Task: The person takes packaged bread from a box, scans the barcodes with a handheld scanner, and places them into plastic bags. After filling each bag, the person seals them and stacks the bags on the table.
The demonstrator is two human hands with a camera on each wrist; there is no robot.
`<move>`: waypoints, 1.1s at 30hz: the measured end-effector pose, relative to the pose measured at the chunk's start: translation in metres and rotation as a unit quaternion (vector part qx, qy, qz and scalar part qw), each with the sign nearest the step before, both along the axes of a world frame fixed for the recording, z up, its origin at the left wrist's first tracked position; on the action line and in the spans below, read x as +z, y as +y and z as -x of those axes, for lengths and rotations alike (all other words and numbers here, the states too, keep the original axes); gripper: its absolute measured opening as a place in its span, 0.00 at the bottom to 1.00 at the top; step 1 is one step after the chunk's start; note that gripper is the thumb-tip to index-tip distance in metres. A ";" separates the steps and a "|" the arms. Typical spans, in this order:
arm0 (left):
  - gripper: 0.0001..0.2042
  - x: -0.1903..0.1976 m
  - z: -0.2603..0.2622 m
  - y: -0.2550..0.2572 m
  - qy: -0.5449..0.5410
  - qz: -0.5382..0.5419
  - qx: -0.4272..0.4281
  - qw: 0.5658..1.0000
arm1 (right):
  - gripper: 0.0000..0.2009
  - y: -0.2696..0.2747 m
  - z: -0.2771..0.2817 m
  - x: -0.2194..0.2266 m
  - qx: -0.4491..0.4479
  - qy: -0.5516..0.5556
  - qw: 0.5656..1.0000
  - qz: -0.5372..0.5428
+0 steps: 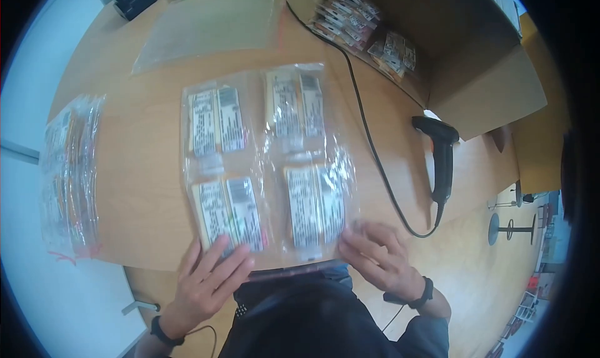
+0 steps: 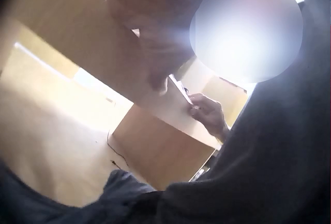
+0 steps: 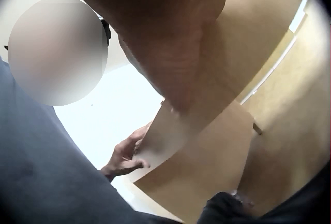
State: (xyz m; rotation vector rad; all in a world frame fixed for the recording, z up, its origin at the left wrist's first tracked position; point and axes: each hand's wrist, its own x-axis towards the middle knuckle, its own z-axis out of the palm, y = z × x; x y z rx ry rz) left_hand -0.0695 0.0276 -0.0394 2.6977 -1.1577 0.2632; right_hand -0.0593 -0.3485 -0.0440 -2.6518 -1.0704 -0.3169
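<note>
Lying to the left of the scanner (image 1: 442, 164), the clear bag (image 1: 255, 161) shows its four labelled packs (image 1: 215, 122) in the head view alone; there the left hand (image 1: 209, 282) rests with straight, parted fingers on the near pack farthest from the scanner; the right hand (image 1: 381, 258), on the bag's scanner side, pinches its near corner; the left wrist view adds that hand from below, thumb and fingers meeting at a thin edge; only the head view includes the box (image 1: 484, 77) beyond the scanner and the stack (image 1: 72, 177) far left of it.
</note>
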 end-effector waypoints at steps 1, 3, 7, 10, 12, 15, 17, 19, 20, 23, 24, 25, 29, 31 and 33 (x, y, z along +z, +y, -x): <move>0.25 -0.002 0.001 0.005 0.003 -0.001 -0.003 1.000 | 0.23 0.000 0.003 -0.003 0.033 -0.035 0.998 -0.033; 0.20 -0.004 0.004 0.013 0.038 0.117 -0.019 0.992 | 0.15 0.006 0.000 -0.002 0.029 -0.039 0.995 -0.085; 0.14 0.011 0.000 0.002 0.176 0.342 0.124 0.915 | 0.12 0.018 -0.001 0.023 -0.113 0.231 0.926 -0.276; 0.12 0.021 -0.005 -0.002 0.278 0.477 0.236 0.800 | 0.05 0.024 -0.003 0.031 -0.147 0.338 0.831 -0.417; 0.11 0.030 -0.005 0.003 0.349 0.501 0.260 0.748 | 0.05 0.026 -0.005 0.032 -0.146 0.389 0.769 -0.486; 0.12 0.036 -0.014 0.005 0.443 0.544 0.290 0.651 | 0.06 0.032 -0.009 0.034 -0.163 0.450 0.689 -0.545; 0.13 0.035 -0.015 0.006 0.468 0.560 0.304 0.613 | 0.06 0.037 -0.010 0.024 -0.153 0.387 0.715 -0.561; 0.16 0.033 -0.016 0.008 0.455 0.580 0.336 0.587 | 0.07 0.045 -0.008 0.025 -0.164 0.393 0.700 -0.574; 0.16 0.034 -0.013 0.005 0.451 0.579 0.338 0.589 | 0.07 0.048 -0.007 0.025 -0.179 0.399 0.684 -0.584; 0.25 0.029 0.006 -0.012 0.430 0.784 0.193 0.403 | 0.08 0.054 -0.005 0.021 -0.165 0.386 0.682 -0.599; 0.28 0.017 0.014 -0.016 0.464 0.762 0.154 0.424 | 0.08 0.055 -0.002 0.019 -0.168 0.384 0.681 -0.601; 0.26 0.016 0.013 -0.026 0.485 0.748 0.159 0.424 | 0.08 0.056 0.002 0.018 -0.158 0.387 0.701 -0.578; 0.27 0.019 0.007 -0.030 0.537 0.678 0.248 0.437 | 0.08 0.057 0.008 0.042 -0.178 0.452 0.742 -0.463; 0.25 0.028 0.003 -0.021 0.521 0.675 0.265 0.450 | 0.13 0.045 -0.007 0.060 -0.096 0.346 0.885 -0.296; 0.23 0.028 0.001 -0.011 0.495 0.671 0.290 0.469 | 0.20 0.043 -0.033 0.086 -0.027 0.125 0.990 -0.060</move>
